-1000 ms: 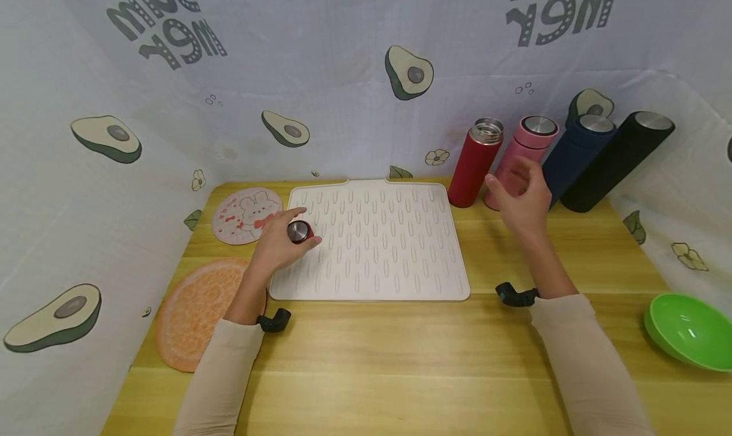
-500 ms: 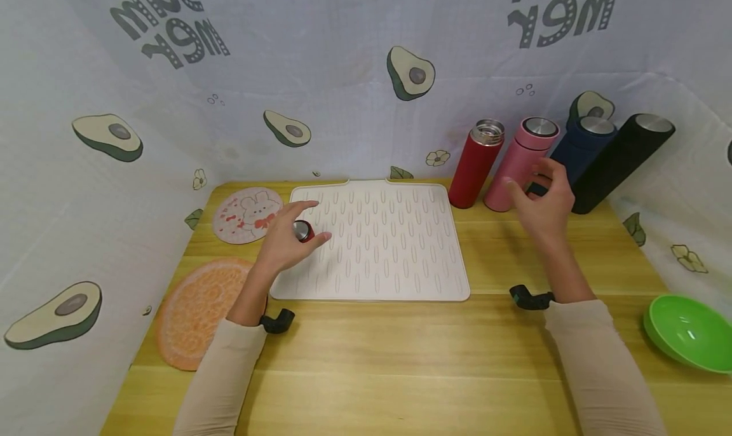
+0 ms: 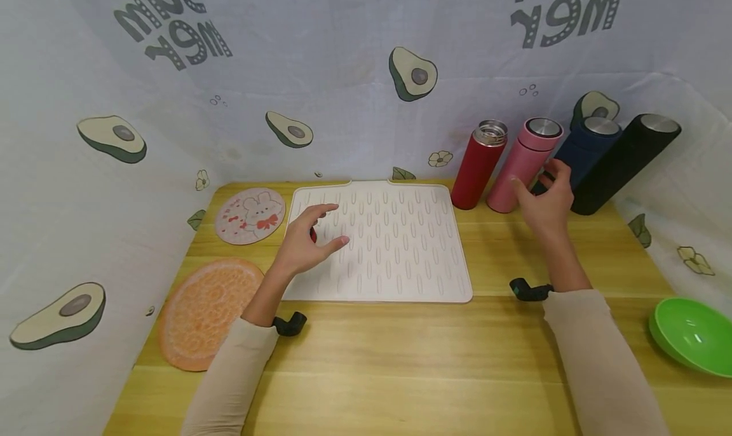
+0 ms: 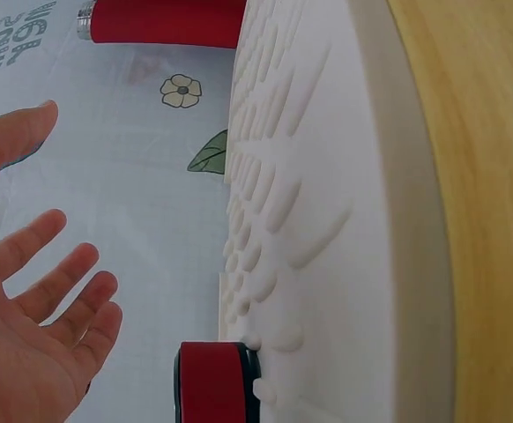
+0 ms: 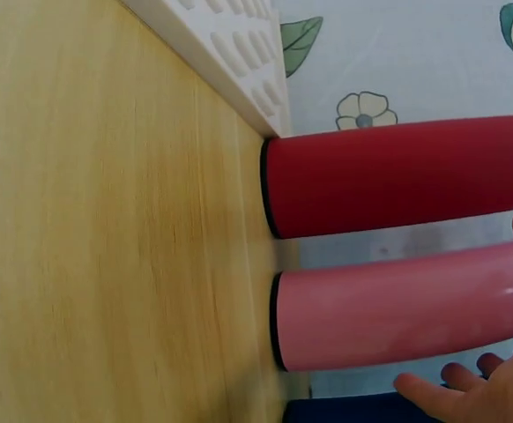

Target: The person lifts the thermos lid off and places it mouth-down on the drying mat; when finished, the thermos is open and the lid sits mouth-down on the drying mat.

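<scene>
My left hand [image 3: 325,227] hovers open, fingers spread, over the left part of the white ribbed mat [image 3: 400,258]. A small red cap [image 4: 212,383] stands on the mat just under that palm [image 4: 27,352], free of the fingers; in the head view only a sliver of it [image 3: 312,234] shows. My right hand [image 3: 543,185] is at the lower part of the pink bottle [image 3: 523,166], thumb on its left side and fingers [image 5: 468,388] on its right, loosely curved and apart from it. The red bottle [image 3: 477,163] beside it stands uncapped.
A navy bottle [image 3: 586,145] and a black bottle [image 3: 626,159] lean at the back right. A rabbit coaster [image 3: 250,215] and an orange-slice mat [image 3: 200,312] lie left. A green bowl [image 3: 689,334] sits at the right edge. Cloth walls enclose the wooden table [image 3: 400,360].
My left hand has let go of the red cap and opened above it. My right hand has moved right and forward, from in front of the pink bottle to around its base.
</scene>
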Demonstrator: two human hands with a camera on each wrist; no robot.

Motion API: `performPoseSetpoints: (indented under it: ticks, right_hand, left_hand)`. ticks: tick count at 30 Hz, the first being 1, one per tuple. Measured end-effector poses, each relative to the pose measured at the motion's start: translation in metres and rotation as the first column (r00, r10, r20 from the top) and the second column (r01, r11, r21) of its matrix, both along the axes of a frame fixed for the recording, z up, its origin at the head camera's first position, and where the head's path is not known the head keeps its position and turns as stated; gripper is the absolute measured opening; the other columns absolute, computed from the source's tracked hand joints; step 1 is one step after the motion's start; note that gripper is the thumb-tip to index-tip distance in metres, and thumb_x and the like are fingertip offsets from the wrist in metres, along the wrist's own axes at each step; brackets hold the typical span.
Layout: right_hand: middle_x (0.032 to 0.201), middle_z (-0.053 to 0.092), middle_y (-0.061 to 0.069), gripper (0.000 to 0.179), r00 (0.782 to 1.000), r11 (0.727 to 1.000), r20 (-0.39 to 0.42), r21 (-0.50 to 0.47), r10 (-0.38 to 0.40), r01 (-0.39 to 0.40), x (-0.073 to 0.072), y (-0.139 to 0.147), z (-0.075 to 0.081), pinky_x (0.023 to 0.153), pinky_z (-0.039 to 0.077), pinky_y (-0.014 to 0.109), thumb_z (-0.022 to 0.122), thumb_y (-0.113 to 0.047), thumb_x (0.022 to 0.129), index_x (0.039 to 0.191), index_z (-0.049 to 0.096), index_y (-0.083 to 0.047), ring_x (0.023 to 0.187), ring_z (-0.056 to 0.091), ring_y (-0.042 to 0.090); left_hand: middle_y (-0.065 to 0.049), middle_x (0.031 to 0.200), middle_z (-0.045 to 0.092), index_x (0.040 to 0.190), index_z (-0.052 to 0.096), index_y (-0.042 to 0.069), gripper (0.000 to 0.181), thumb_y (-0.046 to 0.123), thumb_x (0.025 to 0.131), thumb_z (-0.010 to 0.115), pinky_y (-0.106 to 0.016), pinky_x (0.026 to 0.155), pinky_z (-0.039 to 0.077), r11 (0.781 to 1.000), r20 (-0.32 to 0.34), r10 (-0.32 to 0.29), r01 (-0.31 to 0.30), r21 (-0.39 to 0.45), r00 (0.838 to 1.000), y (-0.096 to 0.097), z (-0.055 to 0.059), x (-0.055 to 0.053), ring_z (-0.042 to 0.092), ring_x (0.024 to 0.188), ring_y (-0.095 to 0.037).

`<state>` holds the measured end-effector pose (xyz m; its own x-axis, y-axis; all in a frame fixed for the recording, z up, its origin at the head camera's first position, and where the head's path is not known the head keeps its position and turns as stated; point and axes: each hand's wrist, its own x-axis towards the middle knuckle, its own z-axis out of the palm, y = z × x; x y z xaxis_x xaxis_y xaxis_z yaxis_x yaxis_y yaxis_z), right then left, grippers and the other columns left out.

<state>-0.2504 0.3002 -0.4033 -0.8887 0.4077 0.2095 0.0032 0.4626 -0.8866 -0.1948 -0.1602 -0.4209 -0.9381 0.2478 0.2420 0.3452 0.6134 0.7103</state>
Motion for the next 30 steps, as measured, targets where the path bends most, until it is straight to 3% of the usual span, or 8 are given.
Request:
performPoseSetpoints:
  ticks: [7,13,17,21,30]
  right_hand:
    - [0.166,0.034,0.0,0.078,0.999,0.998,0.023,-0.064,0.026,-0.024,-0.015,-0.002,-0.004,0.125,0.034,0.045,0.068,-0.043,0.096,0.159,0.025,-0.028,0.154,0.036,0.02]
    - [0.167,0.033,-0.001,0.078,0.998,0.994,0.054,-0.104,0.025,-0.02,-0.025,-0.003,-0.008,0.127,0.029,0.043,0.065,-0.047,0.098,0.16,0.021,-0.031,0.154,0.035,0.018]
    - [0.163,0.04,-0.001,0.073,1.0,0.994,0.023,-0.113,0.0,0.003,-0.028,-0.003,-0.012,0.126,0.033,0.038,0.066,-0.047,0.098,0.157,0.027,-0.031,0.149,0.041,0.017]
    - [0.157,0.047,0.0,0.068,0.999,0.993,-0.041,-0.113,-0.026,0.021,-0.027,-0.004,-0.015,0.123,0.037,0.033,0.069,-0.043,0.097,0.154,0.035,-0.029,0.143,0.047,0.016]
    - [0.152,0.051,0.001,0.066,0.994,0.988,-0.109,-0.156,-0.023,0.006,-0.011,-0.017,-0.018,0.116,0.043,0.032,0.072,-0.034,0.096,0.153,0.04,-0.029,0.133,0.051,0.013]
  left_hand:
    - [-0.002,0.149,0.055,0.148,0.054,0.024,0.069,0.044,0.087,0.08,-0.048,0.115,0.045,0.999,0.027,-0.041,0.041,0.014,0.999,0.01,-0.006,-0.003,0.053,0.134,-0.029]
    - [-0.001,0.152,0.052,0.151,0.051,0.024,0.074,0.044,0.087,0.081,-0.045,0.116,0.045,0.997,0.042,-0.069,0.068,0.031,0.997,0.016,-0.009,-0.006,0.052,0.137,-0.027]
    - [-0.001,0.152,0.052,0.149,0.052,0.024,0.072,0.042,0.086,0.082,-0.046,0.114,0.047,0.994,0.031,-0.096,0.094,0.06,0.995,0.02,-0.011,-0.008,0.052,0.136,-0.032]
    - [-0.001,0.151,0.052,0.149,0.052,0.026,0.071,0.043,0.086,0.082,-0.047,0.114,0.047,0.991,0.024,-0.119,0.117,0.068,0.993,0.024,-0.012,-0.01,0.052,0.136,-0.035]
    - [0.002,0.151,0.052,0.149,0.052,0.028,0.072,0.04,0.086,0.083,-0.045,0.115,0.046,0.985,0.015,-0.154,0.152,0.085,0.988,0.027,-0.01,-0.007,0.053,0.136,-0.034]
